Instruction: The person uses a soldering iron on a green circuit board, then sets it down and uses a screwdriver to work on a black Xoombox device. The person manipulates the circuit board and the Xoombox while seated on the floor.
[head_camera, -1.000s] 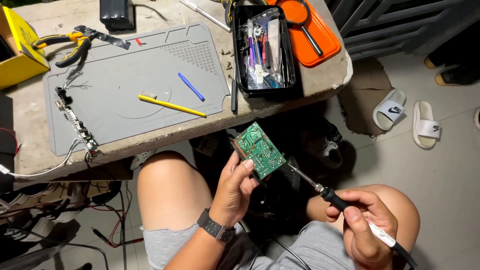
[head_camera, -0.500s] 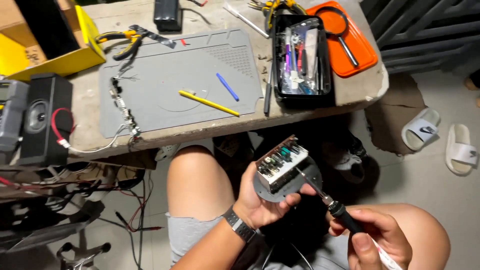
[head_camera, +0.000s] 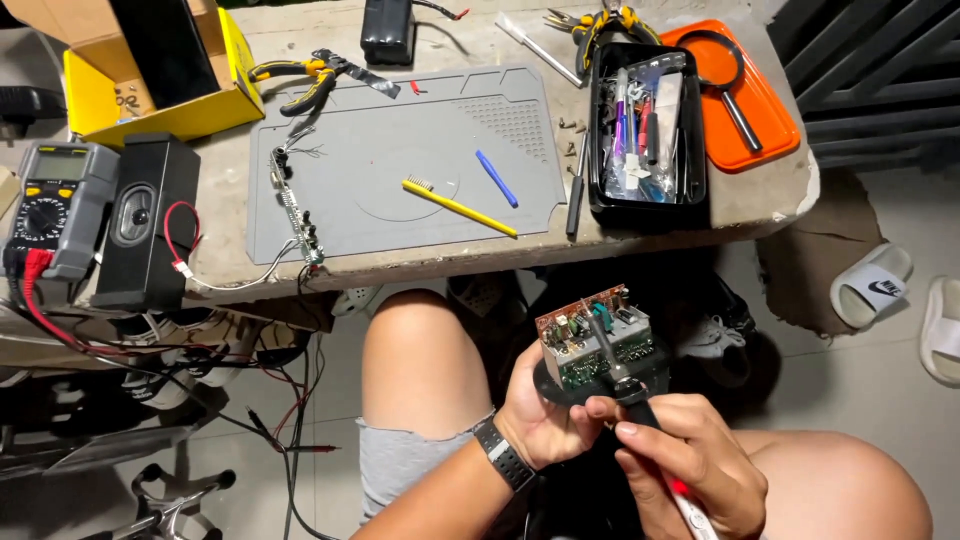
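Overhead, the surface (head_camera: 650, 240) bears a grey mat (head_camera: 400, 170); below it, the left hand (head_camera: 545, 425) fingers grip a circuit board (head_camera: 595, 335) tilted upward — the right hand (head_camera: 690, 465) fingers clasp a soldering iron (head_camera: 625, 385), tip on it.

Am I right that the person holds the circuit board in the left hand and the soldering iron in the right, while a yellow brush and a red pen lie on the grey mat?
Not quite: in the head view the pen on the grey mat is blue, not red. The rest stands: the left hand holds the circuit board, the right hand the soldering iron, and the yellow brush lies beside the pen.
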